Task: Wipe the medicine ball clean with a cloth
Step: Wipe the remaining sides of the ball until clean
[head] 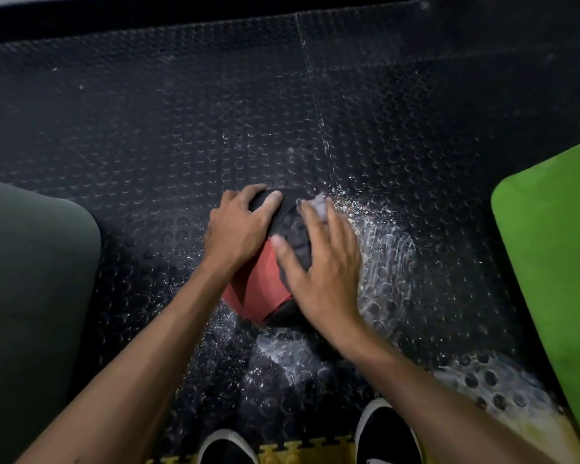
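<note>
A red and black medicine ball (260,289) rests on the black studded rubber floor in the middle of the view. My left hand (238,226) lies on its upper left side, fingers spread and curved over the top. My right hand (318,259) presses a grey cloth (317,204) flat against the ball's upper right side, fingers fairly straight. Only a pale edge of the cloth shows beyond my fingertips and a darker part under my thumb. The ball's right half is hidden by that hand.
Whitish dust and smears (385,249) cover the floor right of the ball and toward me. A green mat (556,262) lies at the right, a dark grey-green one (31,279) at the left. My two black shoes (387,437) stand on yellow tiles (282,453) at the bottom.
</note>
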